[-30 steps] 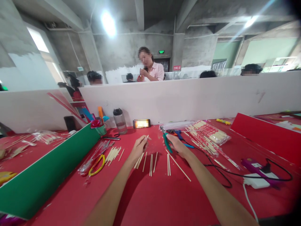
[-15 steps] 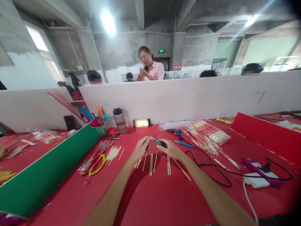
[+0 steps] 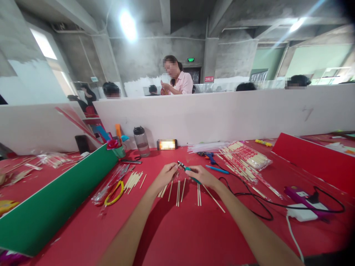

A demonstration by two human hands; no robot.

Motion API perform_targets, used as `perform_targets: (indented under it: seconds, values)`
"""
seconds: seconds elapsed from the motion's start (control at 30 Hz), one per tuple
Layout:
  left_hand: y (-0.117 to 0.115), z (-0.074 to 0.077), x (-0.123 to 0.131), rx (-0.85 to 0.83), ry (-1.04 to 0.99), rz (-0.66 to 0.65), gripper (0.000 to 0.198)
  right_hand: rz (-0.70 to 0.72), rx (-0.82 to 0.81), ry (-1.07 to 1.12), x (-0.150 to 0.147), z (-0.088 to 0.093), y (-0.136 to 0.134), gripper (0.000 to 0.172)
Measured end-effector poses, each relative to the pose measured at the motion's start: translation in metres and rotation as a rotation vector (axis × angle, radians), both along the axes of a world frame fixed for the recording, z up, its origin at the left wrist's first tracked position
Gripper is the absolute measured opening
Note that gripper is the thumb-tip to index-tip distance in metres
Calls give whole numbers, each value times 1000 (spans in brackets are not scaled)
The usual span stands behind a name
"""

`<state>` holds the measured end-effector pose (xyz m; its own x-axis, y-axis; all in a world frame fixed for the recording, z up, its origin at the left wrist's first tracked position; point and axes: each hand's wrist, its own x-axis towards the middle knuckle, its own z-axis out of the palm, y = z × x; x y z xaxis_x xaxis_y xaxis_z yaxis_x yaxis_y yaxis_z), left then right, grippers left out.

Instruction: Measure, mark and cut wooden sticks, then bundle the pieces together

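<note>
Green-handled pliers [image 3: 182, 166] are gripped in my right hand [image 3: 204, 176], their metal jaws pointing up and left. My left hand [image 3: 166, 175] is closed in a pinch beside the jaws; what its fingertips hold is too small to make out. Below both hands several thin wooden sticks [image 3: 178, 193] lie spaced apart on the red table [image 3: 177, 236]. One longer stick [image 3: 215, 200] slants out from under my right hand. A bunch of short sticks [image 3: 133, 181] is further left, next to yellow-handled scissors [image 3: 114, 193].
A bottle [image 3: 142, 142] and a phone [image 3: 166, 144] stand by the white partition [image 3: 222, 114]. At right are a glue gun [image 3: 210, 157], a blue pen [image 3: 217, 169], bagged sticks [image 3: 257, 157], cables and a power strip [image 3: 298, 194]. A green board [image 3: 61, 199] borders the left. A person stands beyond.
The pliers have turned a little between my hands, showing more of the green handle below my right fingers. My left fingertips have shifted slightly toward the jaws. The sticks lie as before.
</note>
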<state>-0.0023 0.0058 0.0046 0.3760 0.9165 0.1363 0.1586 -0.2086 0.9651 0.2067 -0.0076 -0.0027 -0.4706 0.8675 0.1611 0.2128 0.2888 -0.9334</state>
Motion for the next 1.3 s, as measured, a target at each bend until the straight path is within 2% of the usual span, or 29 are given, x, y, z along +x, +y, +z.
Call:
perform_targets:
  seconds: [0.13,0.27,0.47,0.67,1.03,1.17,1.3]
  values:
    - [2,-2,-2,-18,9,-27,44,-5,-87,21,1,1,-2,44]
    - [2,-3,-4,-33,14,-33,46,-13,-71,-7,3,2,-2,44]
    - [1,-1,-3,-9,64,-30,45,13,66,-42,3,4,1,39]
    - [7,-9,-5,91,73,-20,41,-34,236,-69,2,8,-1,36]
    - [4,-2,-2,330,186,29,35,-91,338,-160,4,7,-1,34]
    - [3,-3,0,328,189,46,33,-128,390,-203,6,4,1,31]
    - [4,-8,1,220,115,14,36,-118,416,-225,6,6,0,29]
